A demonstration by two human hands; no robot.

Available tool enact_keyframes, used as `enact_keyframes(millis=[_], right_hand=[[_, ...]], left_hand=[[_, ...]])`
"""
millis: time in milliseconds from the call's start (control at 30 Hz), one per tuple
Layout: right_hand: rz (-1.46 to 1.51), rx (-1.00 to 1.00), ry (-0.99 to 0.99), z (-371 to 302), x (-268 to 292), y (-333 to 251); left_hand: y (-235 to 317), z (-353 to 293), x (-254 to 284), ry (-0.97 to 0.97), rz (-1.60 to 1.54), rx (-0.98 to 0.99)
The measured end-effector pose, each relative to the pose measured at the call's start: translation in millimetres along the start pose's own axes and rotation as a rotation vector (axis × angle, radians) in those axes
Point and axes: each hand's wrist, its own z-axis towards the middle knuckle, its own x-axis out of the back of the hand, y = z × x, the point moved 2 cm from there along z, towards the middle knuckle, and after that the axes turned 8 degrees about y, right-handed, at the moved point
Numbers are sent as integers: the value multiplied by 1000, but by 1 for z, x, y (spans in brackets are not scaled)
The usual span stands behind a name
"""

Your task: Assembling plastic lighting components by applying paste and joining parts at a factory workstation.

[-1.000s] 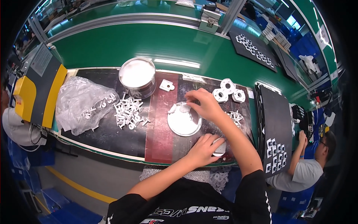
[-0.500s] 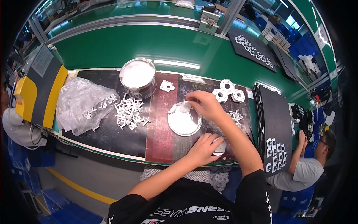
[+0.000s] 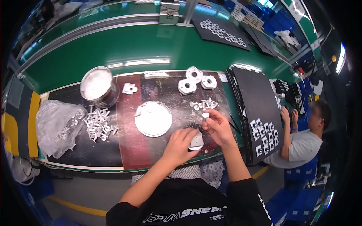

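Observation:
Near the table's front edge my left hand (image 3: 178, 146) is closed round a small grey block (image 3: 196, 141) with a white rounded base. Just to its right, my right hand (image 3: 218, 129) pinches a small white flat-headed pin (image 3: 205, 115), head up, above the table. Left of my hands lies a round white lid (image 3: 154, 124) with white material on it and a whitish lump at its upper left rim. Behind my right hand is a small pile of similar white pins (image 3: 204, 104). Whether the pin carries any of the white material is too small to tell.
A tin (image 3: 112, 94) of white material, a pin heap (image 3: 98, 125) and a clear plastic bag (image 3: 56, 130) occupy the left. White ring-shaped parts (image 3: 187, 87) sit at the back. Stacked black boards (image 3: 250, 94) stand right; beyond them a co-worker (image 3: 303, 141) handles something.
My right hand has moved from above the white lid toward the grey block, and a white pin now shows in its fingers. My left hand stays on the block. The view has swung right.

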Motion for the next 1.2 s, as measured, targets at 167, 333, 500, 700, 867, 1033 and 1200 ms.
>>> enact_keyframes(millis=[167,333,500,700,867,1033,1200], right_hand=[[97,8,69,-23,23,10],[165,-1,9,-25,29,19],[183,1,-6,-18,27,28],[-23,25,68,-15,25,28],[-49,7,97,-16,18,29],[-39,0,86,-17,17,32],[-18,-6,42,-18,18,32]], left_hand=[[7,6,4,-5,-94,83],[0,-2,-3,-128,-669,401],[-3,0,0,-223,-946,549],[-5,0,4,-235,-1131,661],[-6,-1,3,-226,-1147,665],[-8,-1,4,-211,-1172,670],[-7,-1,5,-208,-1189,669]])
